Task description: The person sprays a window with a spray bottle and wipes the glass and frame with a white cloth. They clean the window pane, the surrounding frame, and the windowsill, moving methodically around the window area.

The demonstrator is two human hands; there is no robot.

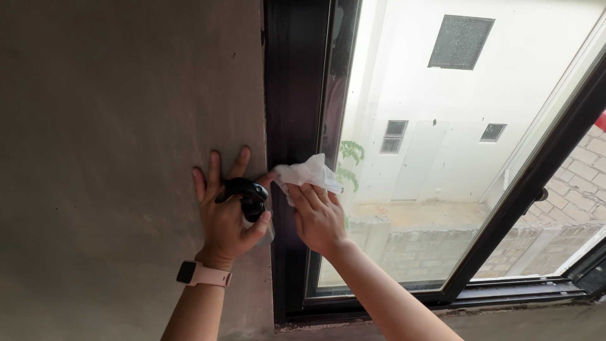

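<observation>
Matt rough plaster wall [113, 126], glossy dark window frame [293, 82], crumpled white cloth [307, 172]

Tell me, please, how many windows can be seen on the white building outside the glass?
3. A large dark window sits high on the wall, a small window lower left near the green plant, and another small window lower right. The dark frame may hide others.
</observation>
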